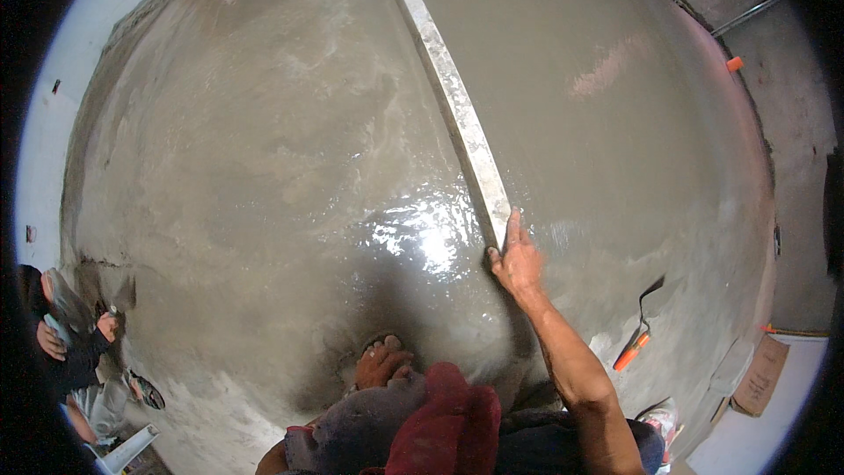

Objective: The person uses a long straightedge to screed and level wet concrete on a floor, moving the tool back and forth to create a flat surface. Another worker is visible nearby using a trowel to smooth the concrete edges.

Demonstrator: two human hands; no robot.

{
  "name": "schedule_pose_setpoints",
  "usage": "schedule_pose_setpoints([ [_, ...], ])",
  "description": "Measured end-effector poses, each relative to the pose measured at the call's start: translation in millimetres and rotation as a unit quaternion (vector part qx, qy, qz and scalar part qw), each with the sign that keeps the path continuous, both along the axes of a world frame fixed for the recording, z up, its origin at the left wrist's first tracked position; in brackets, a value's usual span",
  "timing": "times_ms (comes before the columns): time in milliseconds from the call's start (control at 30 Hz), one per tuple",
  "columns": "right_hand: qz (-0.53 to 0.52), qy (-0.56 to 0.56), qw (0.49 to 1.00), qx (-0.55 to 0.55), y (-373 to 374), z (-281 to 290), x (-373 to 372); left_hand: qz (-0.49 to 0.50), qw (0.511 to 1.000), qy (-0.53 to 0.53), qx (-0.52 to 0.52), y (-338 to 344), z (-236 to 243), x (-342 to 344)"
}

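A long, pale, cement-smeared straightedge (462, 110) lies across the wet grey cement floor (264, 158), running from the far edge to near me. Its near end is gripped by my right hand (520, 264), with the thumb on the left side and a finger stretched along the right. My left hand (380, 365) is low over the cement in front of my knee, its fingers curled. A dark edge shows beside those fingers, but what they hold, if anything, is hidden. Part of the left forearm is covered by grey and red clothing (444, 422).
An orange-handled trowel (633, 347) lies to the right, near my shoe (661, 418). A co-worker (75, 361) crouches at the far left, one hand by a trowel. A cardboard box (761, 376) stands at the lower right. Walls border the floor on both sides.
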State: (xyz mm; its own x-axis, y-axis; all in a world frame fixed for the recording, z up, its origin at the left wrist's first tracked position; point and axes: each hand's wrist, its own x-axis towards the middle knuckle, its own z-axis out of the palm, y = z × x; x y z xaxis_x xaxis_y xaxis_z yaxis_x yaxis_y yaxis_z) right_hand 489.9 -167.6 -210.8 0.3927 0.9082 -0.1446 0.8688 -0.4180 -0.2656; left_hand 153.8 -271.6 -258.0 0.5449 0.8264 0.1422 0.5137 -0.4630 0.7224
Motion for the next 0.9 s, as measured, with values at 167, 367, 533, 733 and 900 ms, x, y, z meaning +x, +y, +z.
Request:
schedule_pose_setpoints([
  [167, -0.005, 0.035, 0.999, -0.006, 2.2, 3.1, -13.5, -0.049, 0.993, 0.077, -0.074, -3.9, -14.5, 3.3],
  [367, -0.001, 0.044, 0.998, -0.044, 9.7, 5.3, -31.0, -0.051, 0.998, 0.025, -0.029, -11.7, -25.4, 12.5],
  [533, 0.006, 0.013, 1.0, -0.009, 5.1, 2.7, -17.6, -0.049, 0.997, 0.037, -0.055, -6.2, -16.7, 9.3],
  [733, -0.004, -0.007, 0.999, -0.041, -2.4, 13.2, -13.8, -0.034, 0.995, 0.072, -0.061, -7.6, -18.0, 3.0],
  [900, -0.003, 0.015, 0.999, -0.043, 3.0, 10.0, -28.5, -0.099, 0.976, 0.126, -0.15, -11.4, -50.1, 1.3],
])
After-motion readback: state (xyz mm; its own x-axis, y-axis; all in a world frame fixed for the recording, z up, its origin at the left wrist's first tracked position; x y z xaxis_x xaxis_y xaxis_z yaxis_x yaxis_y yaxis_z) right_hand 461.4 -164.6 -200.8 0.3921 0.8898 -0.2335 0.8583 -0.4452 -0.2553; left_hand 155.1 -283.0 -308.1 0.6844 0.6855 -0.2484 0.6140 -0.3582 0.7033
